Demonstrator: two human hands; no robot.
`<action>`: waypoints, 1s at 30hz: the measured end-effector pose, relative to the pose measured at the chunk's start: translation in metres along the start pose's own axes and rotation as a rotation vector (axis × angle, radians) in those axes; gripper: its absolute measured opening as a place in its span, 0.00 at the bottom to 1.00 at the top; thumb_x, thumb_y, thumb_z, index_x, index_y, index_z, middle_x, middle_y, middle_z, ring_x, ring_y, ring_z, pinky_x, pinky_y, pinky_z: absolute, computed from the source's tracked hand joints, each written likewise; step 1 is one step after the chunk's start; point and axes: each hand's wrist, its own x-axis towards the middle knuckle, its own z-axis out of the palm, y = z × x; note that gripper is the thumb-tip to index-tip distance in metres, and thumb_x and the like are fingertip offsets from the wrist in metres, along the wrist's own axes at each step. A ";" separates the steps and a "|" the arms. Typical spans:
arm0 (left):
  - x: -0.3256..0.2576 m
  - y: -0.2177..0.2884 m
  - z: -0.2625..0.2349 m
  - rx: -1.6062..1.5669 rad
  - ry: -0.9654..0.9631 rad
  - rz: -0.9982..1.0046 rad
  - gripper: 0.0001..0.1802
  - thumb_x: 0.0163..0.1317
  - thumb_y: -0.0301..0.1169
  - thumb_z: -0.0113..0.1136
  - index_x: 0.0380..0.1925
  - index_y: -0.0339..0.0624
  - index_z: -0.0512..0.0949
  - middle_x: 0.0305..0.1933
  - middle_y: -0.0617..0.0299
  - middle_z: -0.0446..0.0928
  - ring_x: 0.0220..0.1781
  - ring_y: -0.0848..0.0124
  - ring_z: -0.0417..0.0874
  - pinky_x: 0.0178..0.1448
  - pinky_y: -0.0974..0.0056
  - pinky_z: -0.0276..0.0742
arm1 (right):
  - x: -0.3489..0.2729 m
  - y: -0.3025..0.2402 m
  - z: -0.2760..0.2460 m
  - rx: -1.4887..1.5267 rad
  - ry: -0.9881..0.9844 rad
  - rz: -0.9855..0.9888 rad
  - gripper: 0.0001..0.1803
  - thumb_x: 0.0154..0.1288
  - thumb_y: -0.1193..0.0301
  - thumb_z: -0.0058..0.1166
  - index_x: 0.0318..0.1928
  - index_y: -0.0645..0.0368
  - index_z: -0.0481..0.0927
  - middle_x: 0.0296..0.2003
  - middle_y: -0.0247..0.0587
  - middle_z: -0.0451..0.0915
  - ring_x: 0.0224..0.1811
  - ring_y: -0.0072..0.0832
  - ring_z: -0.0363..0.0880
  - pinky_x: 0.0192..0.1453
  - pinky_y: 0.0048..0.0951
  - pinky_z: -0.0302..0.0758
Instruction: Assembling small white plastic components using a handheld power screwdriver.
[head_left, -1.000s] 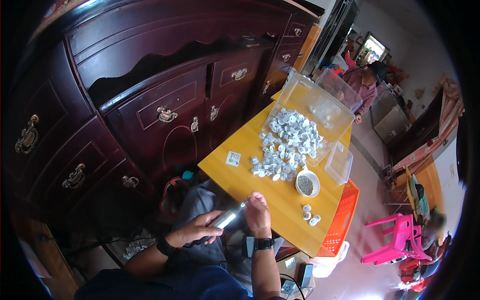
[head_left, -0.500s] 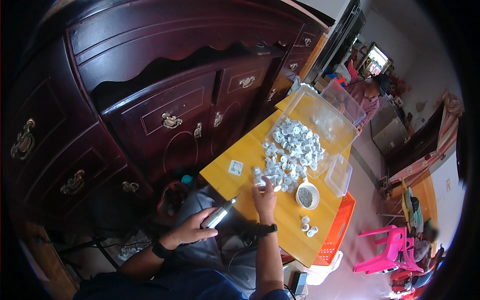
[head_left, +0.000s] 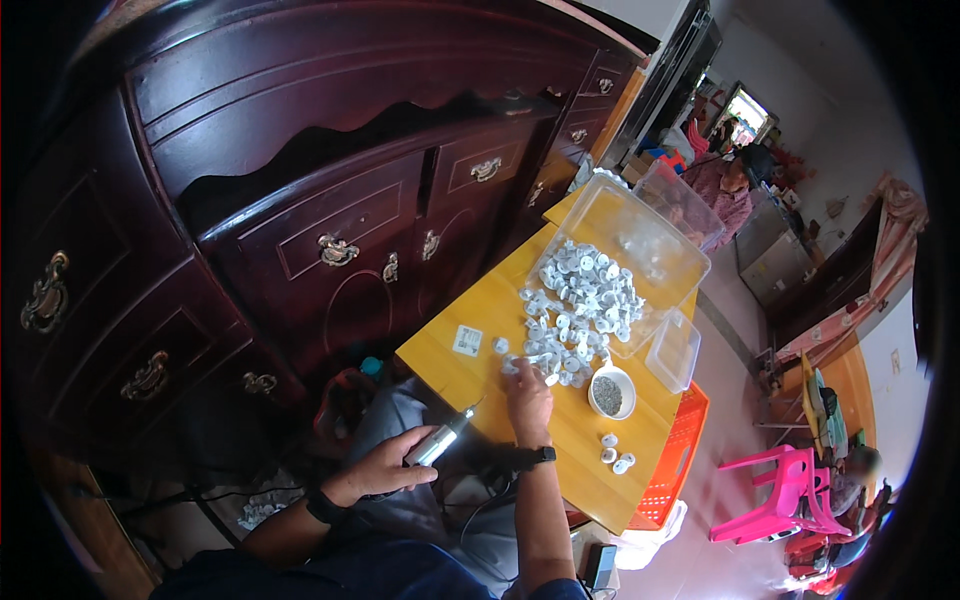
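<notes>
My left hand [head_left: 392,464] is wrapped round a silver electric screwdriver [head_left: 436,445], whose thin bit points up toward the near edge of the yellow table [head_left: 460,385]. My right hand [head_left: 528,405] rests over the table, its fingers drawn together on a small white plastic part [head_left: 509,364] at the near side of a heap. That heap [head_left: 590,290] consists of many round white plastic pieces, spilling from a clear plastic bin tipped on its side [head_left: 655,235]. One loose white piece [head_left: 500,345] lies just left of my right fingers. The fingertips are partly hidden.
A white cup of small metal screws [head_left: 611,393] stands right of the heap, with several white pieces [head_left: 615,455] nearer me. A printed square label [head_left: 467,340] lies at left. An orange basket [head_left: 675,455], a clear lid [head_left: 673,350], dark cabinets [head_left: 330,200] and a person [head_left: 720,195] surround the table.
My right fingers have drawn together and shifted slightly left at the heap's near edge. One white piece now sits apart from the heap. My left hand keeps the screwdriver, almost unmoved.
</notes>
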 end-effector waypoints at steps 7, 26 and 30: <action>-0.002 0.002 0.006 0.034 -0.008 0.026 0.39 0.64 0.32 0.64 0.71 0.38 0.58 0.37 0.66 0.73 0.28 0.82 0.74 0.32 0.74 0.73 | -0.010 0.027 -0.009 0.185 -0.111 -0.095 0.08 0.67 0.69 0.56 0.46 0.51 0.81 0.39 0.45 0.84 0.37 0.46 0.84 0.40 0.43 0.80; 0.013 0.000 0.037 0.032 -0.138 -0.032 0.38 0.65 0.27 0.63 0.72 0.39 0.57 0.37 0.67 0.70 0.28 0.82 0.71 0.31 0.75 0.71 | -0.069 0.040 -0.044 1.686 -0.164 0.609 0.08 0.71 0.79 0.53 0.49 0.56 0.76 0.40 0.33 0.79 0.40 0.23 0.80 0.47 0.22 0.79; 0.012 0.001 0.042 0.068 -0.139 -0.036 0.37 0.65 0.27 0.63 0.71 0.38 0.57 0.37 0.67 0.70 0.28 0.82 0.71 0.31 0.75 0.71 | -0.076 0.046 -0.043 1.552 -0.202 0.559 0.08 0.70 0.80 0.54 0.47 0.57 0.76 0.40 0.33 0.78 0.41 0.23 0.80 0.49 0.22 0.79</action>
